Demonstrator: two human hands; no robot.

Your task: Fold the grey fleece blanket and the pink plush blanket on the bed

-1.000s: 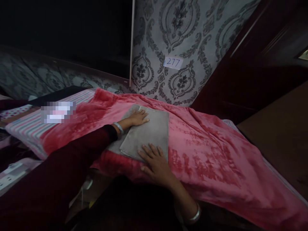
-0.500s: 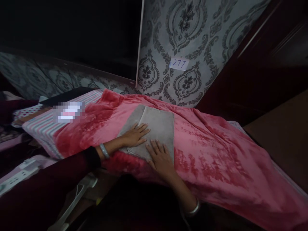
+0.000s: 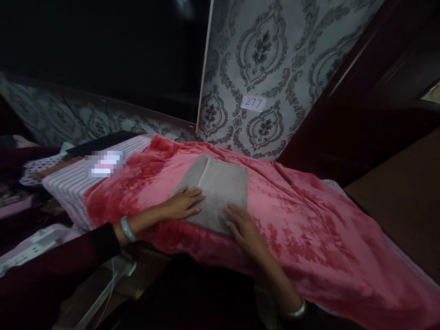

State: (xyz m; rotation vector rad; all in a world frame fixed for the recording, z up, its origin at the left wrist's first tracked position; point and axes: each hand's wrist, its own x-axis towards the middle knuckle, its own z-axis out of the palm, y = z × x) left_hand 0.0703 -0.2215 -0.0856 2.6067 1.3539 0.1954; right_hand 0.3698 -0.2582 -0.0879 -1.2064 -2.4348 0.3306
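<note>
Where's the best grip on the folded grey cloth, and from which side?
The grey cloth: probably pinch its right edge, coming from the right, beyond the right hand. It lies flat on the red blanket, that edge straight and uncovered there; the left hand covers part of the left side.

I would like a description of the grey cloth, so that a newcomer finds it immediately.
Find the pink-red blanket spread below the patterned wall. On it lies the grey cloth, folded flat, with the left hand and right hand over its near part. Its plain grey surface sets it apart from the mottled blanket around it.
</note>
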